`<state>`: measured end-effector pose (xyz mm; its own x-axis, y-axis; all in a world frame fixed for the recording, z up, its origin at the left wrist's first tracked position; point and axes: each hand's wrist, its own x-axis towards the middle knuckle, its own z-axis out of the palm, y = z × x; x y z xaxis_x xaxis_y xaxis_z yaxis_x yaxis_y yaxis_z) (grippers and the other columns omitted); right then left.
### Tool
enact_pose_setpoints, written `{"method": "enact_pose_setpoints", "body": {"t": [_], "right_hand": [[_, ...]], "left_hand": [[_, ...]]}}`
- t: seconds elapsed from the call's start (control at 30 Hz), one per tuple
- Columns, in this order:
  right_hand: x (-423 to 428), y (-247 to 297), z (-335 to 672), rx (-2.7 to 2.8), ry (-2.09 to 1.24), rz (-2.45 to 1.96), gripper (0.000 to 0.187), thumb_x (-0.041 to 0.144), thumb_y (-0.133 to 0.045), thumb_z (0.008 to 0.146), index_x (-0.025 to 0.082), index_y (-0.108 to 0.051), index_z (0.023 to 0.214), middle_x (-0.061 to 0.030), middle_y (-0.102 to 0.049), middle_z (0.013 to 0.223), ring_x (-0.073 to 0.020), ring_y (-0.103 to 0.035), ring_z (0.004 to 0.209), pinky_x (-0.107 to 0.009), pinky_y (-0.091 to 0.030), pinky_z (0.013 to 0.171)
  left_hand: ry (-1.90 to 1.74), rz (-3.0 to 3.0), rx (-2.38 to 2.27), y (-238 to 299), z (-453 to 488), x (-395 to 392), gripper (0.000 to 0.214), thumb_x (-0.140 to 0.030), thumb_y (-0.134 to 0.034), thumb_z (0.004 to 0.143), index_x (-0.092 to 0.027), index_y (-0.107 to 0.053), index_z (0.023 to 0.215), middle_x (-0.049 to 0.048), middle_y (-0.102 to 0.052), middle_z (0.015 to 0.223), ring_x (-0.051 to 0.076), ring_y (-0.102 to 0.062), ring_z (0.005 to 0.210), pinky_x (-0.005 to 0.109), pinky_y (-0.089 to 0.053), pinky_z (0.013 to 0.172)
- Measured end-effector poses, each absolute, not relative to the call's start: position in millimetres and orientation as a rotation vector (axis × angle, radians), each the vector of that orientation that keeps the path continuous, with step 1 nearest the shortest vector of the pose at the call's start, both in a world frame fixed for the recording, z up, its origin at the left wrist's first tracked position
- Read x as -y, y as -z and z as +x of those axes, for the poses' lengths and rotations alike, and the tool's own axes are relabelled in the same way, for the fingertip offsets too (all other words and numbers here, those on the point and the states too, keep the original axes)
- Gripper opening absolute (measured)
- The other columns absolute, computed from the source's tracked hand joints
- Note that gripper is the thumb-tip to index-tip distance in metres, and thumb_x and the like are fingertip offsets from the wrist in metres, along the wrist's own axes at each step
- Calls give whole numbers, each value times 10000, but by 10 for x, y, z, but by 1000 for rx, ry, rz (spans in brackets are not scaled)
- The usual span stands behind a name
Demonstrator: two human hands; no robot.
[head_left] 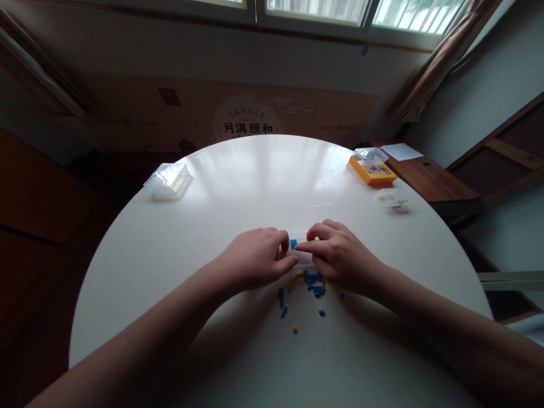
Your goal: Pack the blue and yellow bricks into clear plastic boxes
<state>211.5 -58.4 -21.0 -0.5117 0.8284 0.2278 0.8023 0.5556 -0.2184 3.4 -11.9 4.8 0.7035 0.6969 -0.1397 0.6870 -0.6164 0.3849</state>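
Observation:
In the middle of the white table, a small clear plastic box (pixel 304 259) lies with its lid (pixel 312 218) folded back. Blue building bricks (pixel 293 243) sit in its left part. My left hand (pixel 259 258) is curled about the box's left side, thumb at the front corner. From the right, my right hand (pixel 342 255) stretches its index finger across the box to the blue bricks; its other fingers are bent, and nothing shows in them. Just in front of the box is a loose pile of blue and yellow bricks (pixel 314 277). Part of the box is hidden by my hands.
A clear plastic case (pixel 170 182) stands at the table's left. Toward the back right lies an orange box (pixel 374 171) with a clear lid, and nearer, a clear packet (pixel 395 203). Single bricks lie scattered nearer me, one yellow (pixel 295 330). The round table (pixel 140 294) fills most of the view.

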Motion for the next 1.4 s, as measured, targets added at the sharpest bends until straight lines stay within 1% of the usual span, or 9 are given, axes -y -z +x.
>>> {"method": "enact_pose_setpoints", "body": {"t": [0.13,0.3,0.57,0.67,0.83,0.97,1.07,1.23,1.4], "right_hand": [[569,212,2110,2505,-130,-1360,278,183,-540,852,296,-713,1038,-38,-571,938,-132,-436,859,-288,-335,843],[565,223,2100,2506,-136,-1362,266,188,-551,855,292,-716,1035,-42,-569,943,-130,-436,866,-285,-324,841],[567,217,2093,2493,-168,-1376,303,180,-529,856,308,-707,1065,-38,-574,961,-133,-444,873,-291,-338,842],[567,213,2098,2467,-161,-1371,315,164,-521,850,293,-711,1065,-42,-578,947,-134,-452,867,-287,-351,830],[563,229,2110,2432,-119,-1396,330,149,-493,856,237,-705,1094,-58,-587,950,-141,-460,877,-290,-368,832],[567,231,2093,2459,-113,-1410,354,156,-497,855,269,-683,1134,-49,-584,963,-141,-451,873,-293,-358,836],[569,223,2073,2494,-115,-1428,326,178,-507,855,294,-692,1098,-41,-579,959,-140,-440,865,-297,-341,832],[567,207,2066,2508,-134,-1439,307,177,-516,856,302,-705,1063,-43,-575,948,-137,-436,862,-290,-329,824],[573,207,2080,2457,-107,-1435,357,162,-505,860,297,-684,1137,-45,-581,938,-139,-439,863,-285,-346,820]], "left_hand": [[-35,2494,-1061,-47,35,119,293,-474,-467,858,-211,-569,779,22,-625,783,182,-549,683,287,-335,542],[-34,2499,-1058,-48,39,118,300,-482,-469,860,-210,-575,792,29,-631,801,190,-562,714,291,-347,555],[-28,2499,-1067,-55,34,120,281,-468,-479,857,-212,-576,792,25,-632,806,192,-562,718,289,-348,560],[-23,2492,-1069,-62,32,126,284,-470,-475,859,-212,-572,789,27,-635,805,196,-560,719,286,-340,558],[-29,2480,-1071,-74,40,129,299,-487,-473,857,-212,-560,779,25,-629,799,191,-551,706,285,-331,555],[-26,2496,-1066,-72,41,126,283,-469,-475,853,-209,-558,778,29,-627,799,192,-559,716,290,-337,563],[-27,2498,-1064,-71,39,125,263,-451,-478,853,-211,-564,788,26,-633,812,192,-567,729,292,-350,571],[-20,2497,-1071,-78,36,124,262,-449,-476,855,-210,-569,799,27,-635,818,192,-577,734,293,-357,570],[-27,2495,-1068,-71,35,120,275,-464,-478,855,-211,-561,787,22,-631,807,190,-567,725,294,-357,569]]}}
